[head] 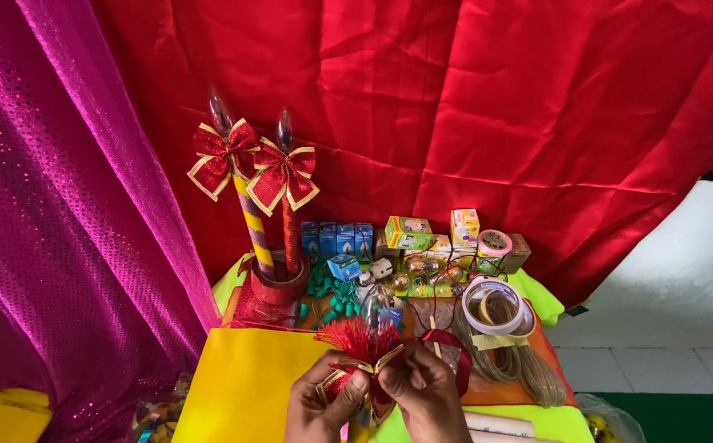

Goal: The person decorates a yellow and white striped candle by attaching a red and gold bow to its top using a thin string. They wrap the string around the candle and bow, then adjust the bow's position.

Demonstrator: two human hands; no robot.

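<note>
Fingers [355, 382] of both hands pinch a small red ribbon bow [363, 361] edged in gold, held low at the front of the desk [242, 385]. The left hand [317, 406] is curled closed on the bow's left loop, thumb pressed on top; the right hand [426, 394] is closed on its right side, where a dark red satin ribbon [447, 340] loops away over the knuckles. A tuft of fine red fringe [355, 335] bristles up just behind the bow, touching it.

Beneath the hands lies a smooth yellow sheet [246, 373], with orange and lime-green sheets beyond it. To the right, near the right hand, sits a coil of clear plastic tubing [521, 361], and on it two rolls of tape [494, 305], one clear, one cream. Small green plastic caps [336, 299] are scattered behind the fringe.

At the back left, two tall candle-shaped lamps [268, 221] stand in a red round base, one shaft striped yellow and purple, one wrapped in red glitter, each topped by a clear pointed bulb and tied with a glittery red, gold-trimmed bow. Beside them stand small blue cardboard boxes [336, 239], green and yellow boxes [410, 232], a pink tape roll [494, 243] and round glass bulbs [422, 275].

Glossy red satin [496, 107] hangs creased behind everything; sequinned magenta fabric [53, 230] drapes at the left.
</note>
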